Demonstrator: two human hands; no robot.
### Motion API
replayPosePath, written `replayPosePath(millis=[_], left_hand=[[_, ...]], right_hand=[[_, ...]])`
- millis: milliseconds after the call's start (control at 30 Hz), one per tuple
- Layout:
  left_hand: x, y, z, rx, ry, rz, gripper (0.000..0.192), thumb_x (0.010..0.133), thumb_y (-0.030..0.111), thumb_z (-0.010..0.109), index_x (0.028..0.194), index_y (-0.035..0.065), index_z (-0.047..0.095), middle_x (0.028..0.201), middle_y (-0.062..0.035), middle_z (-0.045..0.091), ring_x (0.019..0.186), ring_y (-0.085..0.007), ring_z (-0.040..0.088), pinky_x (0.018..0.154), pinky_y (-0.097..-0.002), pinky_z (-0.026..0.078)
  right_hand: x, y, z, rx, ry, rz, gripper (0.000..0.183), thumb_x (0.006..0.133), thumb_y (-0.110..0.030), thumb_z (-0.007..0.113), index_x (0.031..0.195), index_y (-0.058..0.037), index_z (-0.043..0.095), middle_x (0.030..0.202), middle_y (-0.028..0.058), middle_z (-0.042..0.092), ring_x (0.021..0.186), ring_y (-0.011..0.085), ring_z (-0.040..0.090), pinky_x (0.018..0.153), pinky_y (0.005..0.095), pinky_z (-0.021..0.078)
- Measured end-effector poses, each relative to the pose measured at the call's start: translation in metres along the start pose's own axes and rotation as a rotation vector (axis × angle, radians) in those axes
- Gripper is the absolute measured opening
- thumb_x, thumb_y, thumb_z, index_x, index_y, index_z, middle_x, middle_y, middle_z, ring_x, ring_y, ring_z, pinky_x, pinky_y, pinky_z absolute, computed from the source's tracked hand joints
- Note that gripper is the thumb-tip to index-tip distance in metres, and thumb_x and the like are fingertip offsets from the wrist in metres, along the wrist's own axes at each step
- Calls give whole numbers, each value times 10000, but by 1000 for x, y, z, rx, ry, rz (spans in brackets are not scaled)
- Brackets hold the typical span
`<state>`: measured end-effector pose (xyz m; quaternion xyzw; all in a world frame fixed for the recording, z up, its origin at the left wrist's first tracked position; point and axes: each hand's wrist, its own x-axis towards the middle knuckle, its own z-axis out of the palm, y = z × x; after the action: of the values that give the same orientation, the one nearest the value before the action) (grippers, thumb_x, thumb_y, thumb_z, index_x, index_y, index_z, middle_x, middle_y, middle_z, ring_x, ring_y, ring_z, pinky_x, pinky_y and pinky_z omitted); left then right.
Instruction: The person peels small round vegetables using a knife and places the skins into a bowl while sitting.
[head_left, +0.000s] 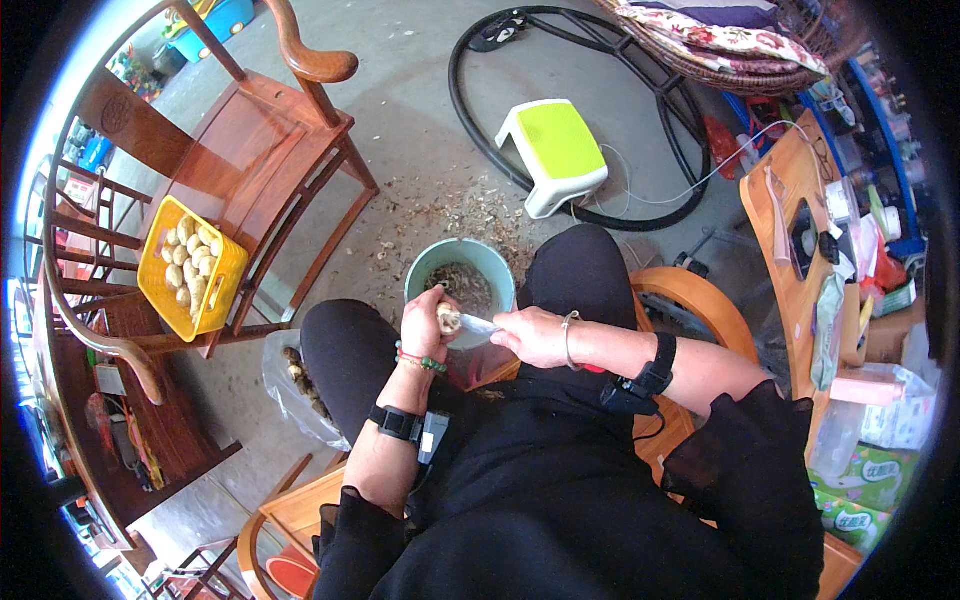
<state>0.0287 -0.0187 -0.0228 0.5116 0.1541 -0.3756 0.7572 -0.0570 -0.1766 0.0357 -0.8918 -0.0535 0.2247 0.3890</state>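
Observation:
My left hand (424, 327) grips a pale root vegetable (449, 319) over the near side of a light blue-green bucket (414, 268). In my right hand (531, 337) is a knife, its blade (477, 325) pointing left with the tip at the vegetable. Dark peelings (469, 283) lie inside the bucket. To the left, a yellow plastic basket (238, 271) holds several pale peeled roots (196, 255). By my left knee, a clear plastic bag (279, 390) contains brown unpeeled roots (298, 375). My fingers hide the knife's handle and part of the held root.
The basket sits on a wooden armchair (262, 135). Peel scraps (450, 210) litter the floor beyond the bucket. A green and white stool (559, 146) stands within a black metal ring frame (465, 105). At right, a wooden table (765, 202) holds clutter. A wicker basket (720, 75) with fabric is at top right.

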Motion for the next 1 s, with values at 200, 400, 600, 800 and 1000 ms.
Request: replayPosePath(millis=[200, 400, 600, 800, 1000], left_hand=[[4, -5, -2, -15, 58, 152, 310, 853, 175, 435, 601, 26, 537, 524, -41, 515, 414, -109, 446, 377, -239, 328], [1, -2, 4, -70, 62, 198, 307, 863, 173, 433, 622, 20, 544, 544, -49, 534, 456, -109, 473, 435, -240, 370], [1, 1, 7, -57, 86, 364, 338, 896, 231, 418, 676, 17, 560, 579, -30, 540, 501, -92, 477, 485, -225, 375], [5, -1, 8, 128, 163, 543, 365, 925, 270, 378, 727, 28, 566, 631, -7, 533, 567, -65, 464, 522, -211, 369], [5, -3, 13, 189, 285, 672, 335, 927, 270, 376, 772, 29, 549, 648, -12, 534, 572, -73, 464, 543, -214, 382]], right_hand=[[-4, -27, -14, 617, -293, 569, 203, 919, -259, 388, 819, -88, 436, 570, -4, 407, 403, 75, 364, 337, 237, 304], [-8, -26, -8, 1158, -383, 604, 211, 929, -293, 348, 793, -134, 369, 552, -32, 340, 393, 41, 254, 323, 191, 190], [-6, -35, 2, 1669, -338, 549, 256, 928, -306, 368, 748, -125, 386, 531, -37, 333, 373, 23, 256, 291, 149, 196], [0, -38, 14, 1988, -343, 423, 292, 925, -296, 375, 710, -101, 406, 536, -40, 339, 370, 17, 242, 292, 145, 194], [8, -46, 28, 2314, -292, 267, 258, 909, -288, 421, 758, -85, 471, 543, -42, 341, 386, 24, 264, 310, 137, 219]])
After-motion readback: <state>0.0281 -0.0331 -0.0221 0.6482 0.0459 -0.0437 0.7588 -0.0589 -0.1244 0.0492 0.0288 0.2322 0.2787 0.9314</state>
